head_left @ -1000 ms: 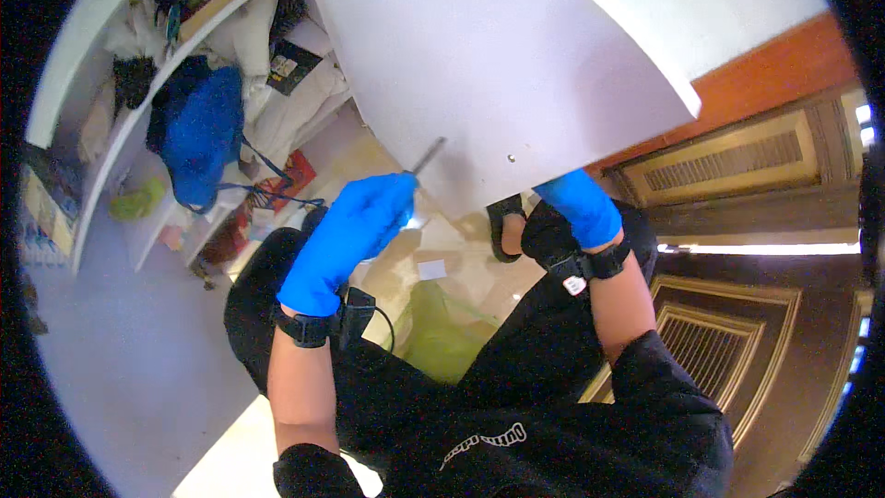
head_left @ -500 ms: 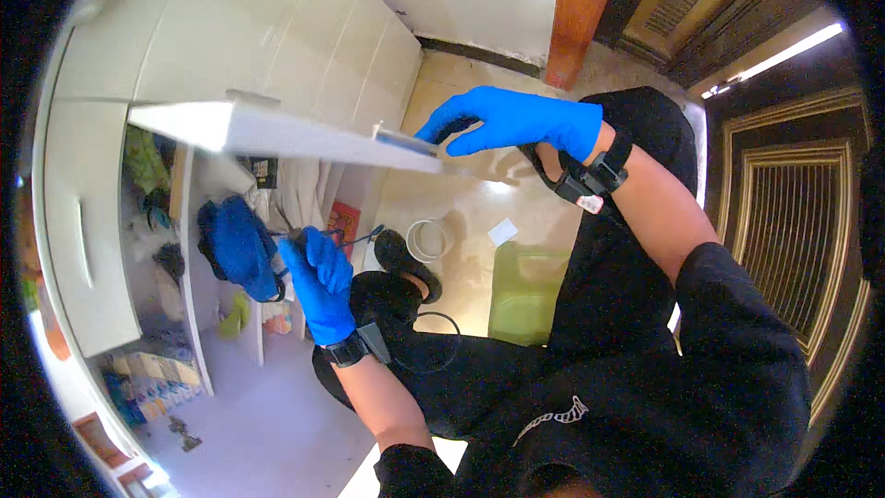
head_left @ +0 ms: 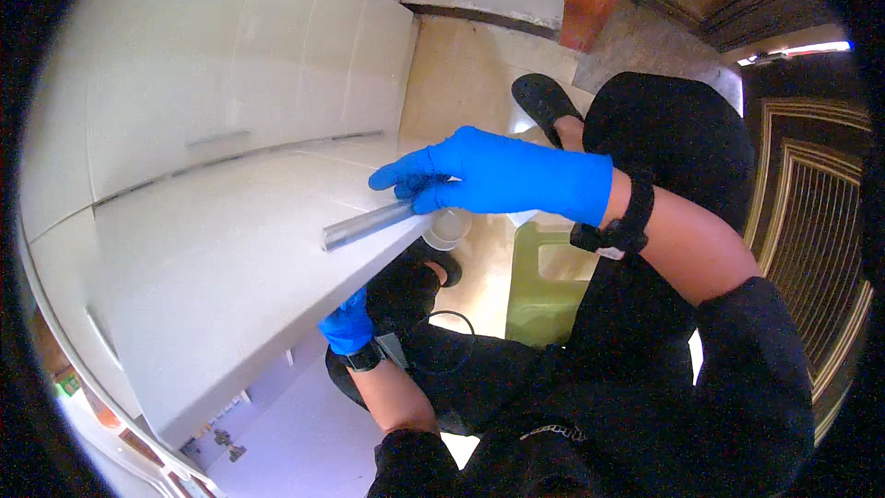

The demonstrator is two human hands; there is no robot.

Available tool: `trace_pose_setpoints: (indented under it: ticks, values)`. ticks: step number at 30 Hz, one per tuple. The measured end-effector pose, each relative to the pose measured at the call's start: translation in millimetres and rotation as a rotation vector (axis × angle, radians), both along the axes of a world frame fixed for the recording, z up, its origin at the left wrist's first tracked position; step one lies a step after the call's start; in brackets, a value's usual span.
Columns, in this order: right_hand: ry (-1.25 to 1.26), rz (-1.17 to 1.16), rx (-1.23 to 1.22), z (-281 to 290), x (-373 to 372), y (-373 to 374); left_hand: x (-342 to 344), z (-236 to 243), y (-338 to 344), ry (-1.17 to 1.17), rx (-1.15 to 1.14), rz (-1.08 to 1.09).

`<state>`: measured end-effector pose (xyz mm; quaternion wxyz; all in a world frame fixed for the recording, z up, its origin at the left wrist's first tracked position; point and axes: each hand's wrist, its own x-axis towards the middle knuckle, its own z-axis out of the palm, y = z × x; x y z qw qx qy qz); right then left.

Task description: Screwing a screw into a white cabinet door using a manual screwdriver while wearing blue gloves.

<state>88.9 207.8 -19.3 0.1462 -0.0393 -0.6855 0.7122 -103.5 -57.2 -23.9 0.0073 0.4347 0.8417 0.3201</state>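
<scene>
My right hand point(head_left: 502, 175), in a blue glove, has its fingers closed at the near end of a silver bar handle point(head_left: 364, 226). That handle is on a wide white cabinet door point(head_left: 240, 277), which stands at an angle across the front of the cabinet and covers most of its inside. Below the door's lower edge, my blue-gloved left hand point(head_left: 348, 325) shows only in part. Its fingers are behind the door, and whatever they may hold is hidden.
More white cabinet fronts point(head_left: 212, 55) line the left. On the floor are a green plastic stool point(head_left: 530, 304) and a round whitish container point(head_left: 447, 229). My black clogs point(head_left: 544, 101) rest on the tiles. A wooden door point(head_left: 811, 240) stands at the right, and a purplish surface point(head_left: 304, 424) lies below the cabinet.
The cabinet door has swung across the opening, hiding the shelves and the blue cloth item by my left hand. My right hand has come onto its handle; my left fingers have gone out of sight.
</scene>
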Motion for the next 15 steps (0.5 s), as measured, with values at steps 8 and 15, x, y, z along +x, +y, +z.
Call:
trace_pose_setpoints:
  ticks: [8, 15]
  values:
    - [-0.022, -0.296, 0.185, -13, -10, -10, -17, -12, -21, 0.821, -0.731, -0.175]
    - [-0.134, -0.289, 0.314, -5, -17, -11, -19, -12, -25, 1.066, -0.822, -0.068]
